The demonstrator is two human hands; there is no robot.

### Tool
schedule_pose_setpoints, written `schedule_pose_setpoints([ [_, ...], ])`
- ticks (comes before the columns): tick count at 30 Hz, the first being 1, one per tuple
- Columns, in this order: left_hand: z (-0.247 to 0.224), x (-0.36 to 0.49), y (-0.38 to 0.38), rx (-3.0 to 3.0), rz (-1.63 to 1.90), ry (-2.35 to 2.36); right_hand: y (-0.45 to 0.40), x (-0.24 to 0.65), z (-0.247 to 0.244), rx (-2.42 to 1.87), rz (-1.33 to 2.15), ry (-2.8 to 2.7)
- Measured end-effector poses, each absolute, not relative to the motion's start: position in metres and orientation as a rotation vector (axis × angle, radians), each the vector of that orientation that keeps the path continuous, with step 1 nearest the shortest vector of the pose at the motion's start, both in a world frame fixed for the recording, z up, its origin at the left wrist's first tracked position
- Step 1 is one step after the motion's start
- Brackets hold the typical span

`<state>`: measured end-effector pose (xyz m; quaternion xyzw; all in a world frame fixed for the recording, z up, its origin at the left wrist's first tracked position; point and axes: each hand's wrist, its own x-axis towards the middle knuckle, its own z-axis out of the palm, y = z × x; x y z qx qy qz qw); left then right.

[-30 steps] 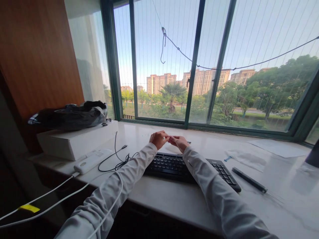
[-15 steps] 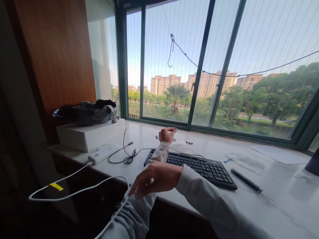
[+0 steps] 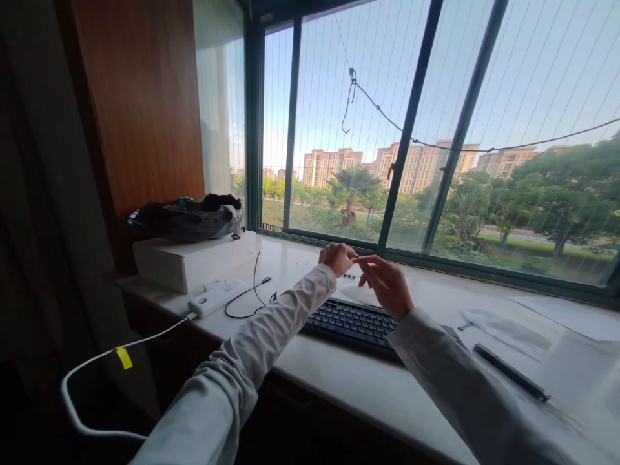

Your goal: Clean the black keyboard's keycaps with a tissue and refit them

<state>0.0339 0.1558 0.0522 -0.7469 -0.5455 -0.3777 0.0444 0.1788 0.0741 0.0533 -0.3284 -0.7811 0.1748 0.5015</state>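
Observation:
Beyond the back edge of the black keyboard point(image 3: 356, 323), my left hand point(image 3: 338, 258) is closed in a pinch. The small dark piece, probably a keycap, seen at its fingertips a moment earlier is now mostly hidden by my fingers. My right hand point(image 3: 390, 287) comes in from the right, its index finger stretched out to the left fingertips and its other fingers loosely bent and apart. Small black keycaps point(image 3: 349, 276) lie on the white sill behind the hands, partly covered by them. My forearms hide parts of the keyboard.
At left, a white box point(image 3: 194, 261) bears a dark bag point(image 3: 194, 216). A white device point(image 3: 216, 298) with a white cable point(image 3: 72, 387) lies nearby, beside a thin black cord point(image 3: 242, 316). On the right are a clear plastic bag point(image 3: 506, 329) and a dark pen-like tool point(image 3: 511, 371).
My right hand has let go of the white cable and moved up and forward to my left fingertips. The cable's loop has dropped lower. My head view has shifted slightly left.

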Motion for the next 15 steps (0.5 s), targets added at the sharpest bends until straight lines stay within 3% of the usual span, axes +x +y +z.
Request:
schedule_pose_setpoints([
  [2, 0.045, 0.016, 0.158, -2.250, -1.150, -1.687, 0.110, 0.197, 0.028, -1.102, 0.249, -1.900],
  [7, 0.019, 0.004, 0.169, -2.260, -1.126, -1.585, 0.183, 0.208, -0.021, -1.412, 0.100, -2.105],
  [15, -0.023, 0.009, 0.175, -2.348, -0.764, -1.335, 0.239, 0.209, -0.048, -1.695, 0.116, -2.456],
])
